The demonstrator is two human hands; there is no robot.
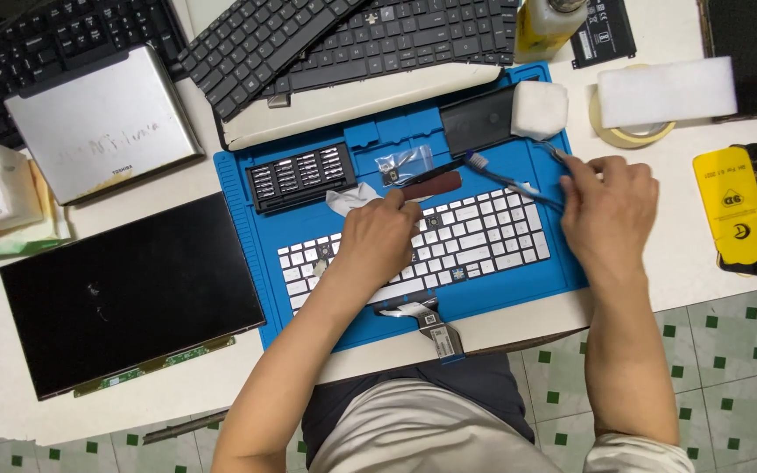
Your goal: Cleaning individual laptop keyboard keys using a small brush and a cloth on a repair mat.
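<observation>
1. A white laptop keyboard (475, 241) is laid flat on a blue mat (238, 188) on the bench (703, 254).
2. The keyboard's left part is pressed by the left hand (377, 241), fingers curled.
3. A toothbrush (505, 180) is gripped in the closed right hand (608, 215), above the keyboard's right end.

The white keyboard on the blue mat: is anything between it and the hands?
Nothing visible. The left hand rests right on the white keyboard. The right hand is at its right end, holding a toothbrush over the keys.
</observation>
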